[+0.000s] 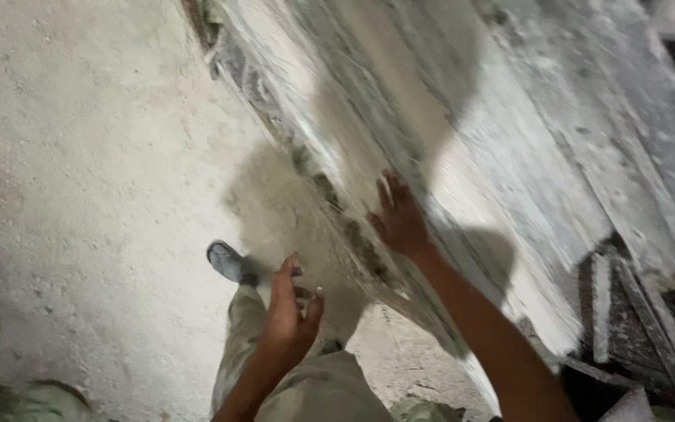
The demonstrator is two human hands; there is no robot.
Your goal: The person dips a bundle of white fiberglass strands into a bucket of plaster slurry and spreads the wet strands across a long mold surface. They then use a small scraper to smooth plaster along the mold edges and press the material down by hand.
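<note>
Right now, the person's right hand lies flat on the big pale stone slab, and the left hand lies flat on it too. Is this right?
Not fully. In the head view the right hand does lie flat on the stone slab. The left hand, however, does not touch it: it hangs in the air apart from the slab, fingers half curled, above the person's trouser leg and the dusty floor.

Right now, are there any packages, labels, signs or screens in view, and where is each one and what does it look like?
None in view: no package, label, sign or screen.
Stone slabs: grey-white, dusty, leaning in a stack at right.
Right hand: flat on the slabs' edge.
Left hand: open, in the air, touching nothing.
Floor: pale, dusty concrete at left.
</note>
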